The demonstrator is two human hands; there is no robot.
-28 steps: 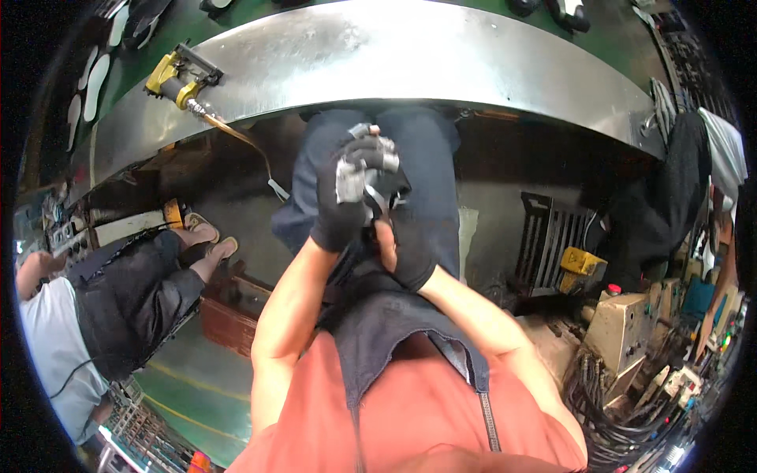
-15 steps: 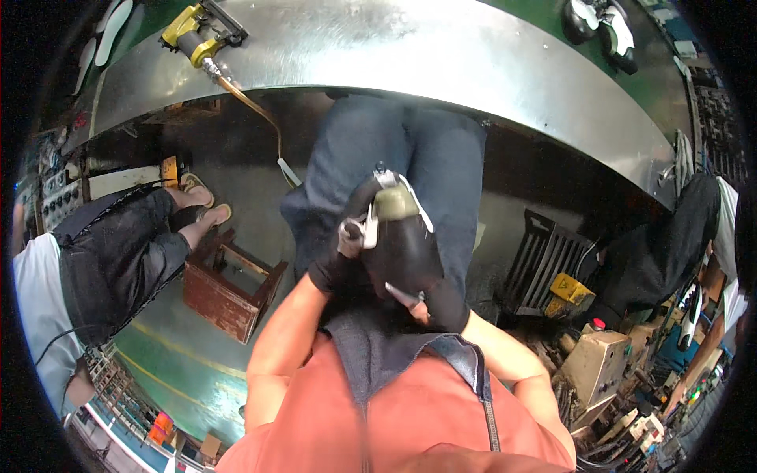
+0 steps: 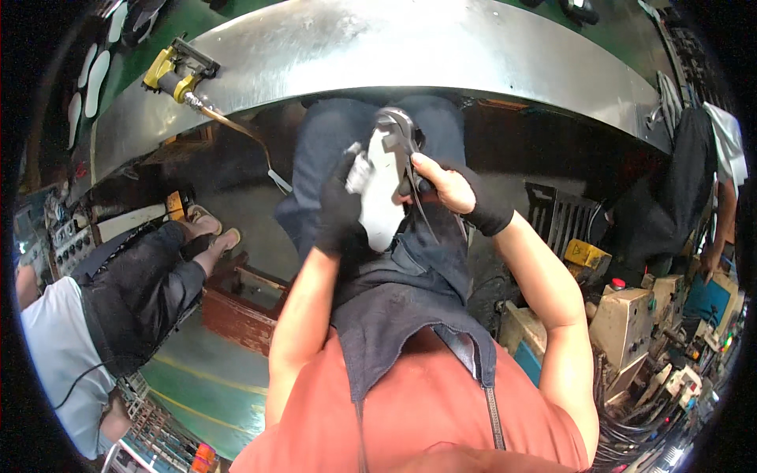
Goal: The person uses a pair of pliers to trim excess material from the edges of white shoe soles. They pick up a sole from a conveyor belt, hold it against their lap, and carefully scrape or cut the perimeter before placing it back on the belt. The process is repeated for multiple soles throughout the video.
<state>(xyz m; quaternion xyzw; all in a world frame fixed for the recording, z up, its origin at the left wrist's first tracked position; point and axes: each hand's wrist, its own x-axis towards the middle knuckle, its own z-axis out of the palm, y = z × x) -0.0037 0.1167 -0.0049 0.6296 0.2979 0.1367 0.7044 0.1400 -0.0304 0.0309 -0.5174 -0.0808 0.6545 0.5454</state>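
A shoe [image 3: 382, 206] with a black upper and a white underside is held over my lap, its white side facing up and its black-edged end toward the bench. My right hand [image 3: 461, 193], in a black fingerless glove, is closed on the shoe's right side, thumb along the black edge. A thin dark strip hangs beside that thumb. My left hand [image 3: 344, 193], gloved dark with whitish covering at the fingertips, is closed against the shoe's left edge. Motion blurs its fingers, so whether it also holds something small cannot be seen.
A metal-edged bench [image 3: 378, 47] spans the front. On it, left, lies a yellow nail gun [image 3: 175, 75] with a hose [image 3: 236, 135]. White soles [image 3: 96, 83] lie beyond. A wooden stool [image 3: 244, 307] and a seated person [image 3: 126, 292] are left; another person and a machine [image 3: 623, 323] are right.
The shoe has turned from its black and olive side to its white underside and moved toward the bench. My right hand has risen to its right side; my left hand has also moved up.
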